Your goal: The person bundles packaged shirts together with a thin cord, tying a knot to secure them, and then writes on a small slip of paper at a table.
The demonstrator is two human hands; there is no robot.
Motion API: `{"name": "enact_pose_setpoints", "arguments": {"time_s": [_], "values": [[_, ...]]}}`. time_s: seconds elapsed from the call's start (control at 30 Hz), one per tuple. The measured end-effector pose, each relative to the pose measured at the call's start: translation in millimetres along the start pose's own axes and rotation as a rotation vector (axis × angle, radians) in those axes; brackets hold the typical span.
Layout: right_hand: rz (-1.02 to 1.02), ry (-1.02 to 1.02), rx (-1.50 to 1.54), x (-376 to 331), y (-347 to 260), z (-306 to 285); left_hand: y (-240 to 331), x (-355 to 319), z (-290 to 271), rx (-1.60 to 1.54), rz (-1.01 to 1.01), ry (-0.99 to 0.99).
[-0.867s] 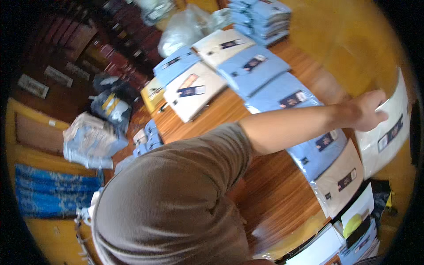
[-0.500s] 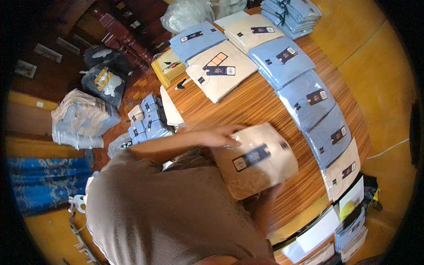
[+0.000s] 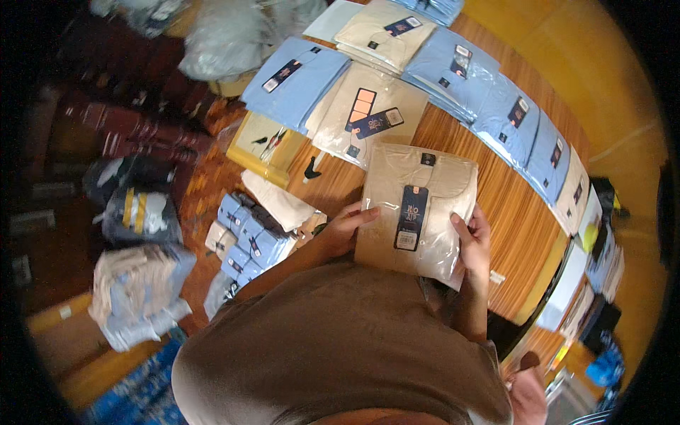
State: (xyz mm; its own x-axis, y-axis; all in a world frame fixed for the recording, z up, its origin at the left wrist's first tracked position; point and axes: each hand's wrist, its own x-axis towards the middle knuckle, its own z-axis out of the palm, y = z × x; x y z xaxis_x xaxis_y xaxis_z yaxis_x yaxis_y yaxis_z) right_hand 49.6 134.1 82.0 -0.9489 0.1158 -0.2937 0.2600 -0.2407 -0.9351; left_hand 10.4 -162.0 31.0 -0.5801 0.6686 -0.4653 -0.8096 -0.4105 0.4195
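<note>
The left edge of a plastic-wrapped beige garment (image 3: 440, 212) is pinched between the thumb and fingers of the left hand (image 3: 350, 223), its right edge likewise in the right hand (image 3: 476, 241) — best kept level, with light, even pressure so no creases are made. Beyond, left to right: bagged clothes (image 3: 138, 290) on a brown floor (image 3: 202, 188), then a wooden table (image 3: 496, 212) lined with blue and beige packets (image 3: 511, 134).

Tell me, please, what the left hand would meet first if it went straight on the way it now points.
Most likely the beige plastic-wrapped garment, whose left edge the left hand holds: its thumb points across the top, though depth beneath is unclear.
</note>
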Motion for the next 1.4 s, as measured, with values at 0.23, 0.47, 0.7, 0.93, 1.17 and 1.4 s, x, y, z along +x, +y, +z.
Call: {"name": "enact_pose_setpoints", "arguments": {"time_s": [0.23,0.47,0.7,0.93,1.17,1.4], "values": [[-0.047,0.195,-0.351,-17,37,72,61,1,-31,0.613,0.066,-0.077],[-0.059,0.5,-0.053,-61,53,89,104,20,-29,1.099,0.039,-0.228],[-0.098,0.743,0.01,-91,62,96,200,54,-84,2.138,0.948,-0.052],[-0.05,0.818,-0.072,-88,64,102,218,76,-116,2.067,1.0,-0.15],[-0.112,0.833,-0.243,-84,57,91,222,74,-124,2.094,1.026,-0.091],[0.125,0.729,-1.467,-89,-41,80,222,80,-133,2.081,1.075,0.011]]}}
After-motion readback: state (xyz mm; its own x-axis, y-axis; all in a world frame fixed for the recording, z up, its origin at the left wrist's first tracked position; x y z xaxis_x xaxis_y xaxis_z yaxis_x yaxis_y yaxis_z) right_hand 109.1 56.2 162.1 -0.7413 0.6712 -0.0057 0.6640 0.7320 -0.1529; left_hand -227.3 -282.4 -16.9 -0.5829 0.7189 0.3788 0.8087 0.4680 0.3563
